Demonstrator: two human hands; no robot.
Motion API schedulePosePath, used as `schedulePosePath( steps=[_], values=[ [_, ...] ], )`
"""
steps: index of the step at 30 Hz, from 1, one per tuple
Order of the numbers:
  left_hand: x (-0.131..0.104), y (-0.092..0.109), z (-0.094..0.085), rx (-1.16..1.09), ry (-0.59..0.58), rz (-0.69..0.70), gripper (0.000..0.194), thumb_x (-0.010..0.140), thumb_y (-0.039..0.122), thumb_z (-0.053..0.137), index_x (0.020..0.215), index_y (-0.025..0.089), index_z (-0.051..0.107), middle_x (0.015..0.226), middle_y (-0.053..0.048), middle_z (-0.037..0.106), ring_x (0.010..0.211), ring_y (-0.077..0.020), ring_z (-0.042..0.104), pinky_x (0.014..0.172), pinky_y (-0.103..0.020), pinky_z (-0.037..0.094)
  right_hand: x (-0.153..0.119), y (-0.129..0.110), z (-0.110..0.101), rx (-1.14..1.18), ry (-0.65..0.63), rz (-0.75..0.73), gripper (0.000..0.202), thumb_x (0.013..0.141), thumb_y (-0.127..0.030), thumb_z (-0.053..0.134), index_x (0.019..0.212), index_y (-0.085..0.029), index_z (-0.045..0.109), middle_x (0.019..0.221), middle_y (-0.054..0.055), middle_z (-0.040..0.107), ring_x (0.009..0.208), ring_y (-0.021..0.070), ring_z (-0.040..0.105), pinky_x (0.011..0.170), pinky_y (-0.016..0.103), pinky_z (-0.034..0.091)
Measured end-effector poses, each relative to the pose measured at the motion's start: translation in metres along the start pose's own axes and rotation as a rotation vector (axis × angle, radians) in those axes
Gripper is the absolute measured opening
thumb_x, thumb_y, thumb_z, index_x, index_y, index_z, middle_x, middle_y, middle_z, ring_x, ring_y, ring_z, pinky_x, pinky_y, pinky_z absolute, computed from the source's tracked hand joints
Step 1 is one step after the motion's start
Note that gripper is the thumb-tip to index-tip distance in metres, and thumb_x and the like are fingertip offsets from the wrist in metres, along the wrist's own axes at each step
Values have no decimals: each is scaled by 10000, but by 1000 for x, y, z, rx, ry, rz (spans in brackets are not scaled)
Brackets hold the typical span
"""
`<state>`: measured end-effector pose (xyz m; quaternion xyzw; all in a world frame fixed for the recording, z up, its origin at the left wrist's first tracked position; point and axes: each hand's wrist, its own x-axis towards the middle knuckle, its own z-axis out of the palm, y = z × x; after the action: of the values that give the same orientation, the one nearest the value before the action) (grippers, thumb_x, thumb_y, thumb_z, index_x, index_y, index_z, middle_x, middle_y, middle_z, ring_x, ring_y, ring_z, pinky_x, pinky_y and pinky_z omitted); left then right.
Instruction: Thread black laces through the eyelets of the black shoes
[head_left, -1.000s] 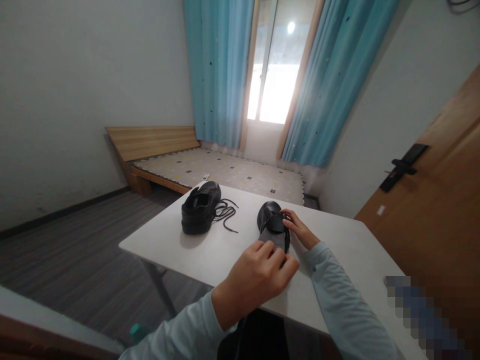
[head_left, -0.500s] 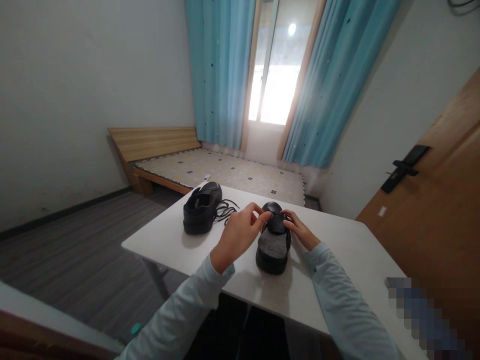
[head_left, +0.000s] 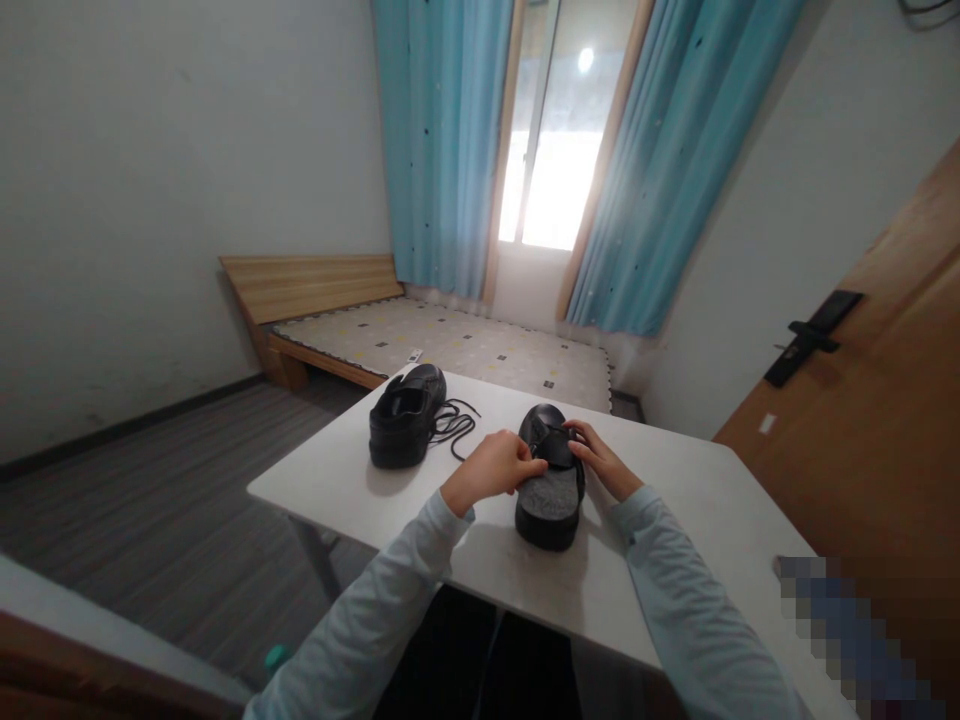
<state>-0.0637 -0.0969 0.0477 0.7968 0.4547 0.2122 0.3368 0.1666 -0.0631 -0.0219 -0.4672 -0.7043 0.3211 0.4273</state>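
Note:
A black shoe with a grey inner lining (head_left: 549, 520) stands on the white table (head_left: 337, 500), its heel toward me. My left hand (head_left: 499, 468) is closed at the left edge of its opening, thumb against the collar; what the fingers pinch is too small to name. My right hand (head_left: 604, 462) rests on the shoe's right side by the laces, with its fingers curved and holding that side. Left of my hands stands a second black shoe (head_left: 401, 425), its loose laces (head_left: 454, 420) spread on the table beside it.
Behind the table is a bed with a patterned mattress (head_left: 480, 345). A wooden door with a black handle (head_left: 814, 340) is at the right. A blurred object (head_left: 847, 630) lies at the table's right edge. Blue curtains (head_left: 450, 150) flank the window.
My left hand has moved down from the laces and tongue to the left side of the opening. My right hand has stayed at the shoe's right side.

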Motion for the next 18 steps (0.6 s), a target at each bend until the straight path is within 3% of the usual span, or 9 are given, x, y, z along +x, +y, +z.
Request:
schedulePosePath(
  steps=[4,9,18],
  values=[
    [-11,8,0,-3,55,57,352,745,397,499,510,137,532,448,11,526,464,-93,490,468,-198,291,0,1,-1,8,-6,4,458,784,-520,521,1151,-248,488,1249,44,508,1195,258,445,1040,425,306],
    [-36,23,-13,5,33,110,330,748,359,481,498,144,499,443,22,507,487,-87,466,488,-201,275,-1,1,-1,-2,-1,10,456,786,-523,523,1152,-254,487,1248,42,508,1193,257,449,1038,427,310],
    [-73,16,-24,-86,-23,62,381,779,383,473,490,149,392,450,54,362,450,-56,324,444,-196,215,0,5,-1,-40,-15,35,493,796,-537,502,1196,-251,471,1283,58,491,1213,279,437,1039,452,309]
  ],
)
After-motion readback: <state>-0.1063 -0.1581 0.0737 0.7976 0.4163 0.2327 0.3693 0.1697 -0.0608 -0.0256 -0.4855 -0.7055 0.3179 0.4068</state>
